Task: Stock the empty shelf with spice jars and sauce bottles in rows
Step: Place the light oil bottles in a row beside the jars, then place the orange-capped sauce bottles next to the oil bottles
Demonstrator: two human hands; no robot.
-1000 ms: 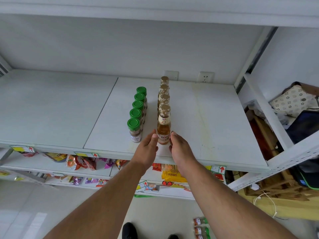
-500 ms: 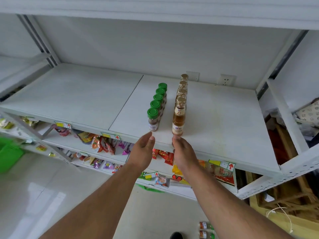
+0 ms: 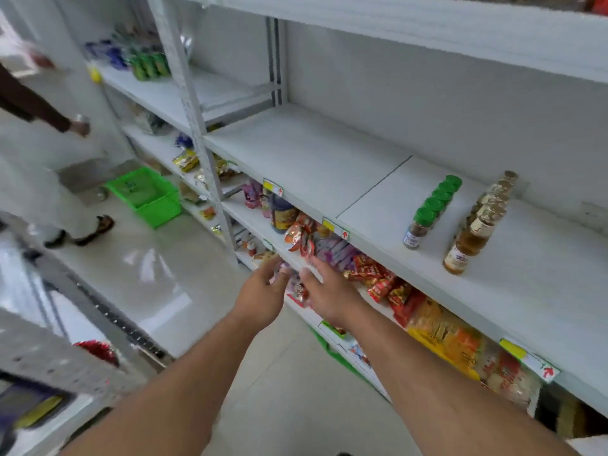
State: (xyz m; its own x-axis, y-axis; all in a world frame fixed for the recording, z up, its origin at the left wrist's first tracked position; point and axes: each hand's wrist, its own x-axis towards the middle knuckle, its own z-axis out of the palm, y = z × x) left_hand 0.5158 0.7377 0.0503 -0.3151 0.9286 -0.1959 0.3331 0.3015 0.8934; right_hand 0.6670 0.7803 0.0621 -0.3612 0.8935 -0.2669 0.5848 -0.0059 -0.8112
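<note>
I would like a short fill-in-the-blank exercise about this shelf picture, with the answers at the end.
1. The spice jars in the row have lids of the colour ____.
2. The sauce bottles stand to the ____ of the spice jars.
3. The left hand and the right hand hold ____.
4. The basket on the floor is ____ in colour.

Missing words: green; right; nothing; green

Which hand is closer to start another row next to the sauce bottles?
Probably the right hand. Both hands are empty and off the shelf, but the right one is nearer the sauce bottles; the left hand sits farther away.
</note>
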